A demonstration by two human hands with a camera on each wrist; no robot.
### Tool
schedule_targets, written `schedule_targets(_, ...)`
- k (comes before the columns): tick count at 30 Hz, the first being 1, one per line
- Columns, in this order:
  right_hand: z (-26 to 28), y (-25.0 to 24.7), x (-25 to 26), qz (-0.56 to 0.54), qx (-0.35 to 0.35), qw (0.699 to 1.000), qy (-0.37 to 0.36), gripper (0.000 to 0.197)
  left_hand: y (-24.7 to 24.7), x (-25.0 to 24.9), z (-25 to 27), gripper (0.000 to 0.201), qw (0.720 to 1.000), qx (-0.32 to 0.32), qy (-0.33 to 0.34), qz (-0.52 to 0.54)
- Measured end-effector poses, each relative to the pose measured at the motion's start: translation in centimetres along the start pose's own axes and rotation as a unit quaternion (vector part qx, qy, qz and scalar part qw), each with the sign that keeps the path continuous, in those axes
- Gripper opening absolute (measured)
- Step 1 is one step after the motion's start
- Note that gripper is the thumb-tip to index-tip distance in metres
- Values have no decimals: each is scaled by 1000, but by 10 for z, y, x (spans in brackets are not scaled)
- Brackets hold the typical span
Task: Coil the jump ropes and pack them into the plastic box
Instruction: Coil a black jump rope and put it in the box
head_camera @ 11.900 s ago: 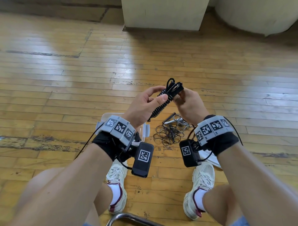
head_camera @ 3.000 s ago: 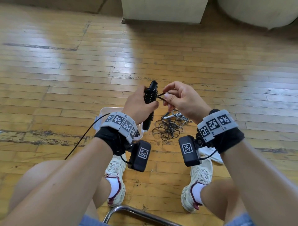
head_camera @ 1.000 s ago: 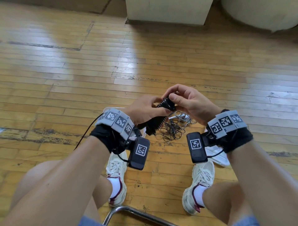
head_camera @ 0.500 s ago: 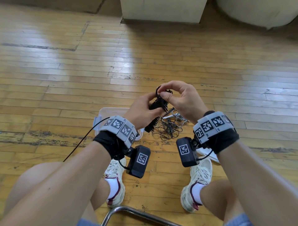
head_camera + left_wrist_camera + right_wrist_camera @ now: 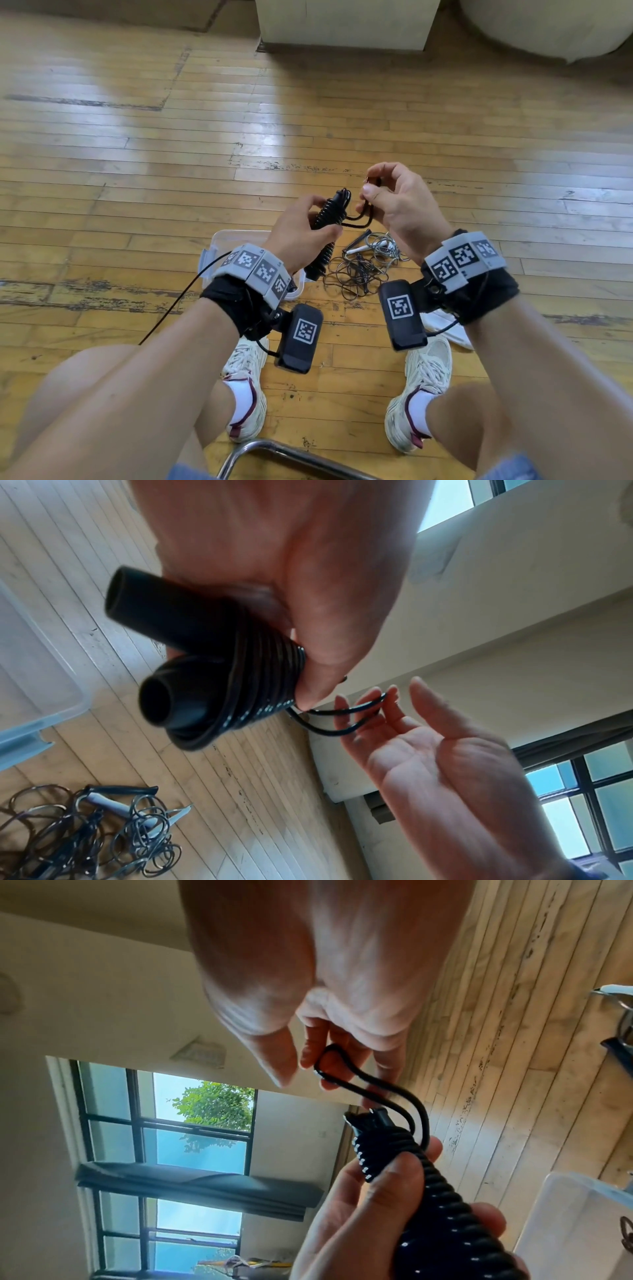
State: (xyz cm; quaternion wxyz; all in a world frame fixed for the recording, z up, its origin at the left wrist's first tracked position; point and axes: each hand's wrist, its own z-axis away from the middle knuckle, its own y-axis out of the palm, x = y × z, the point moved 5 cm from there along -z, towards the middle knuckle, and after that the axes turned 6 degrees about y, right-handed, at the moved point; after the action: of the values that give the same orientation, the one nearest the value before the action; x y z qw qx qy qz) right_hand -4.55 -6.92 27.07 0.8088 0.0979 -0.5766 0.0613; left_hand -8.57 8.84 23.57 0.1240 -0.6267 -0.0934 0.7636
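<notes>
The left hand (image 5: 301, 233) is curled around a black jump rope (image 5: 327, 222) whose cord is wound tightly over its two handles, which lie side by side. In the left wrist view the thumb presses on the wound cord, and the two open handle ends (image 5: 154, 704) point down toward the floor. The bundle is held in the air, tilted, above the near right corner of the plastic box (image 5: 236, 240).

The box is clear and stands on the wooden floor (image 5: 137, 171), partly hidden behind the left wrist. What lies inside it I cannot tell.

To the right of the bundle a short loop of cord (image 5: 346, 1080) comes out from the top of the winding. The right hand (image 5: 397, 202) holds this loop on its bent fingers (image 5: 318, 1047), with the thumb close above them; the palm is half open, not closed into a fist. The two hands are near each other but do not touch.

Below the right hand, on the floor just beside the box, lies a loose tangle of other jump ropes (image 5: 363, 270), thin dark and grey cords with a black handle and a pale one among them. Further right, something white (image 5: 445, 329) lies flat on the floor behind the right wrist; it is mostly covered.
</notes>
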Motion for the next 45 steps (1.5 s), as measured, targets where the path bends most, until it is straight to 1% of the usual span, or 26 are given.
schedule_targets(2,-1,0,-2,55,-19,998,-4,20,0,0,0,40,1000,-4,-7,23)
schedule_targets(6,-2,0,-3,129,-33,991,-29,21,-1,0,0,40,996,-9,-34,76)
schedule_targets(10,-4,-2,-3,244,-54,964,-90,27,-1,-1,0,38,995,-8,-38,94)
schedule_targets(12,-4,-1,-3,271,-58,954,-115,28,0,-1,0,37,994,-7,-38,98)
schedule_targets(14,-2,0,1,299,-67,941,-147,24,1,-1,1,39,994,-4,-38,103)
schedule_targets(17,1,1,6,310,-95,928,-186,20,1,-2,0,40,992,0,-41,118)
schedule_targets(20,1,-2,9,305,-113,925,-194,22,1,-2,0,40,988,4,-53,147)
schedule_targets(23,2,-2,11,324,-114,916,-209,23,-1,-2,-1,41,987,6,-54,152)
schedule_targets(27,5,1,11,368,-113,890,-242,20,-2,1,-2,40,992,-2,-36,120)
schedule_targets(33,5,2,11,402,-127,865,-272,18,0,2,-2,40,992,-3,-36,121)
schedule_targets(37,4,6,9,440,-125,836,-304,17,-1,4,-3,39,994,-9,-31,103)
schedule_targets(39,4,7,7,455,-128,826,-306,17,0,3,-2,41,995,-8,-33,98)
schedule_targets(43,4,9,8,466,-114,823,-304,15,-1,3,-1,54,996,-18,-36,85)
schedule_targets(45,4,10,8,462,-102,828,-302,14,-2,4,-1,52,997,-23,-37,70)
